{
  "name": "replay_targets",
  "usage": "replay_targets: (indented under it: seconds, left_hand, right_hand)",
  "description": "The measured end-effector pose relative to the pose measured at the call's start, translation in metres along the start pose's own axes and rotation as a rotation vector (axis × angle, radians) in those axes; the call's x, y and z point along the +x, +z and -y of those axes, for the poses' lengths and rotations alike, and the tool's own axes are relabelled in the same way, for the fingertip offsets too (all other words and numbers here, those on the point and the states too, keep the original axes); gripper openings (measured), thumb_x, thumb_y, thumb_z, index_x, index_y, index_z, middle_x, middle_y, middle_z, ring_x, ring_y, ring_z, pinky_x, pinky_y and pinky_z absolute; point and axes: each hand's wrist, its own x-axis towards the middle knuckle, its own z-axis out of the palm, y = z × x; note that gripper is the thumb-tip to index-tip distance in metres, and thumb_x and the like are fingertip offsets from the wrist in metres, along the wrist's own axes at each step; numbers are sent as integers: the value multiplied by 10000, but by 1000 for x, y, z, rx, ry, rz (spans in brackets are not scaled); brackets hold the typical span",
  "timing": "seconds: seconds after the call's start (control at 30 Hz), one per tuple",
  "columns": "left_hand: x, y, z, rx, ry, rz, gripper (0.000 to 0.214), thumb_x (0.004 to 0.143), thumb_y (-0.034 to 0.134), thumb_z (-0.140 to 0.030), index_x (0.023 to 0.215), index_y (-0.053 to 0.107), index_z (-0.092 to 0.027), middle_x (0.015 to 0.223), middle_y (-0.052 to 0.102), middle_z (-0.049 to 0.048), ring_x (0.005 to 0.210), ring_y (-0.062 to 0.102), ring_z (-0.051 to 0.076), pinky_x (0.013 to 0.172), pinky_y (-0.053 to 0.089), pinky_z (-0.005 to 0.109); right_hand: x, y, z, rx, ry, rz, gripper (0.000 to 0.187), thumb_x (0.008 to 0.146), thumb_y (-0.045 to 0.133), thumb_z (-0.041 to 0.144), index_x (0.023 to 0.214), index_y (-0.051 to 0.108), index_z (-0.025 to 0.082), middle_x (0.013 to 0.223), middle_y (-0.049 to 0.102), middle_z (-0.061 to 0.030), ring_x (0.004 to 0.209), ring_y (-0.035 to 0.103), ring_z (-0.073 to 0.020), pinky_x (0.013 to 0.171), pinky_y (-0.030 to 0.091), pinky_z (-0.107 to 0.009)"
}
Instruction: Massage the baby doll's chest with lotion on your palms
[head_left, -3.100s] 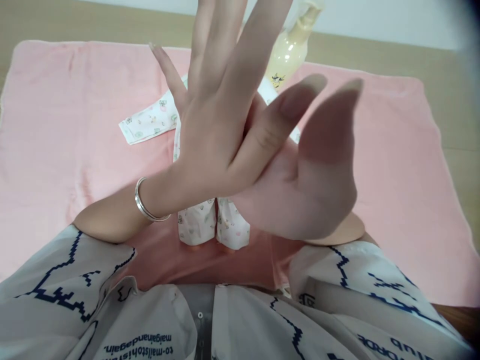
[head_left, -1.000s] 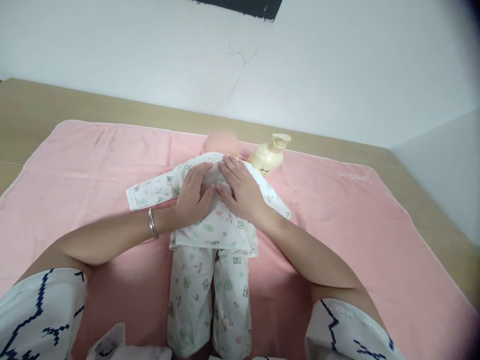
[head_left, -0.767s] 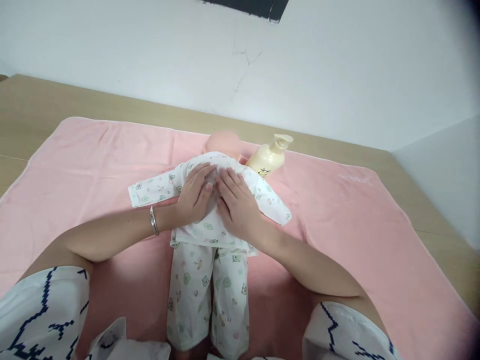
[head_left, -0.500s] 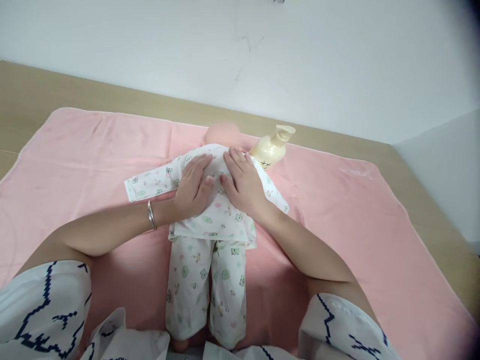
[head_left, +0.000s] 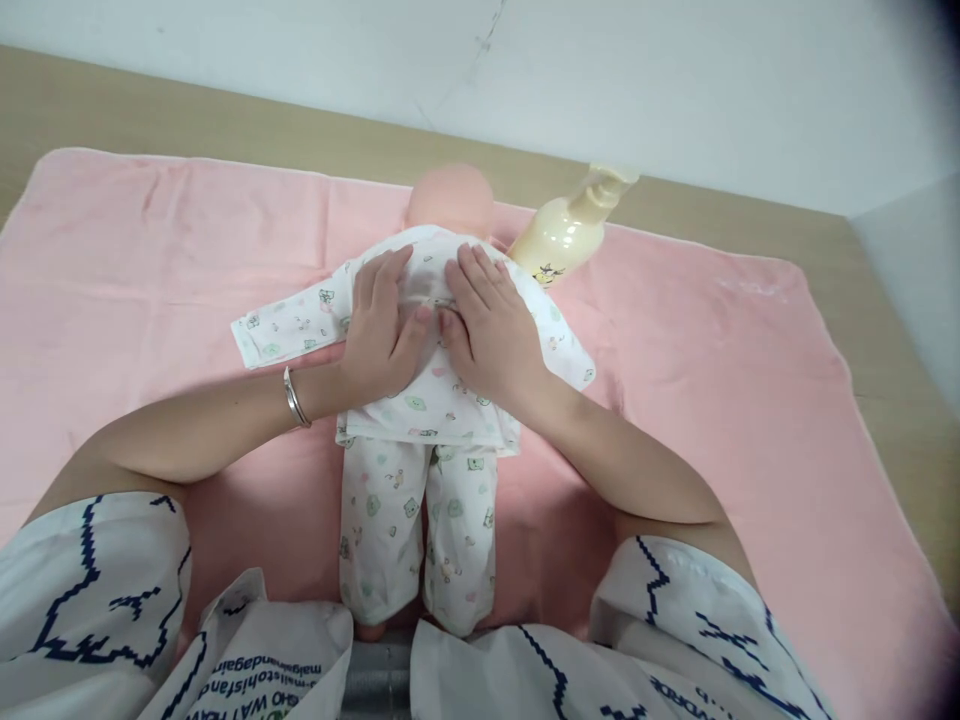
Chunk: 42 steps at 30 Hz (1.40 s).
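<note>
A baby doll with a smooth pinkish head (head_left: 451, 197) lies stretched out, no face showing. It wears a white printed top (head_left: 442, 405) and matching trousers (head_left: 382, 530). My left hand (head_left: 382, 330) rests on the left side of the doll's upper torso, fingers extended and thumb pointing inward. On the right side, my right hand (head_left: 496, 325) lies flat with its fingers together and stretched out. The two thumbs almost meet at the middle of the top. Neither hand grasps anything. One doll sleeve (head_left: 292, 325) reaches out to the left.
A cream pump bottle (head_left: 562, 235) lies tilted beside the doll's head. Under everything is a pink cloth (head_left: 690, 400) on a wooden table (head_left: 300, 135). A white wall (head_left: 262, 60) rises behind the table. My left wrist carries a silver bangle (head_left: 295, 398).
The camera view has tipped downward, so the doll, cloth and bottle sit higher in the picture. Both hands stay on the top, with the left fingers slightly more bent.
</note>
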Motion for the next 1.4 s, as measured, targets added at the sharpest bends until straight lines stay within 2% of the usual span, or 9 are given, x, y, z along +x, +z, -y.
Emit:
replay_targets:
  seconds: [0.23,0.33,0.47,0.6,0.77,0.87,1.0,1.23,1.4]
  left_hand:
    - [4,-4,-12,32,-78,27,482,989,306,-555,1409,319,-320,1359,475,71,1274,459,257,1119,366,508]
    - [5,-5,-14,38,-44,41,478,989,298,-551,1408,308,-323,1377,473,66,1294,453,259,1109,381,510]
    - [5,-5,-9,49,-1,53,459,998,343,-492,1402,324,-276,1365,485,81,1273,455,240,1101,403,492]
    - [5,-2,-2,44,63,27,448,1003,380,-399,1401,352,-194,1338,508,119,1248,464,222,1104,418,464]
    - [3,1,2,60,57,60,441,1019,324,-357,1420,348,-176,1415,469,126,1346,417,229,1176,368,477]
    - [2,0,0,118,-4,116,501,1006,342,-419,1433,351,-157,1460,426,148,1403,361,277,1204,309,519]
    - [2,-2,-6,179,-86,183,616,977,381,-468,1481,287,-126,1516,365,189,1461,276,341,1211,247,568]
    - [6,-3,-7,230,-34,246,564,958,434,-444,1457,387,-186,1571,321,160,1499,213,371,1217,178,609]
    - [3,-7,-15,325,99,243,452,973,400,-309,1382,493,-140,1480,472,183,1448,359,345,1180,323,572]
  right_hand:
    - [16,-1,-14,11,-340,92,391,938,396,301,1219,662,245,1399,605,-9,1418,431,-229,1249,207,-510]
    - [26,-5,-23,-46,-199,127,467,951,400,330,1372,542,185,1533,458,-54,1475,329,-259,1241,195,-521]
    - [7,-6,-4,-172,82,72,577,983,368,371,1492,358,100,1587,344,-147,1496,266,-317,1229,208,-563]
    - [-11,-2,14,-173,5,36,512,998,327,327,1472,403,149,1565,396,-104,1500,270,-275,1227,248,-565]
    - [7,-3,-10,-74,-159,89,522,992,319,362,1420,480,111,1542,437,-109,1490,300,-238,1252,238,-488]
    - [13,-6,-16,-77,-34,32,513,998,292,344,1420,482,122,1521,465,-118,1456,370,-251,1220,300,-510]
    - [0,-8,3,-213,144,-69,497,1006,297,334,1361,543,88,1415,571,-170,1375,486,-297,1161,382,-532]
    - [5,-6,-3,-203,93,62,549,982,327,338,1442,429,56,1524,442,-176,1462,350,-303,1211,269,-551]
    - [1,-5,1,-215,82,85,539,986,329,328,1464,403,91,1561,381,-181,1487,293,-309,1203,263,-581]
